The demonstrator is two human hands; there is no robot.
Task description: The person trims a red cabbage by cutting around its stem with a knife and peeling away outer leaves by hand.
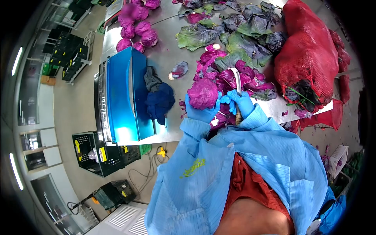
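Observation:
A trimmed red cabbage (202, 94) rests in my left hand (203, 113), whose blue-gloved fingers curl round it from below. My right hand (242, 104), also gloved in blue, is closed on the wooden handle of a curved knife (237, 80). Its hooked blade points up and away from me, over the leaves. The fingers of both hands are close together at the cabbage's right side. Beyond and beneath them lies a heap of loose purple cabbage leaves (250, 74) on the metal table (168, 58).
Darker outer leaves (250, 47) spread across the far table. Several peeled cabbages sit at the far left, behind a blue box-shaped machine (121, 94) with a dark cloth (160, 102) beside it. A red mesh sack (307, 55) stands at right. Black crates (98, 156) are on the floor.

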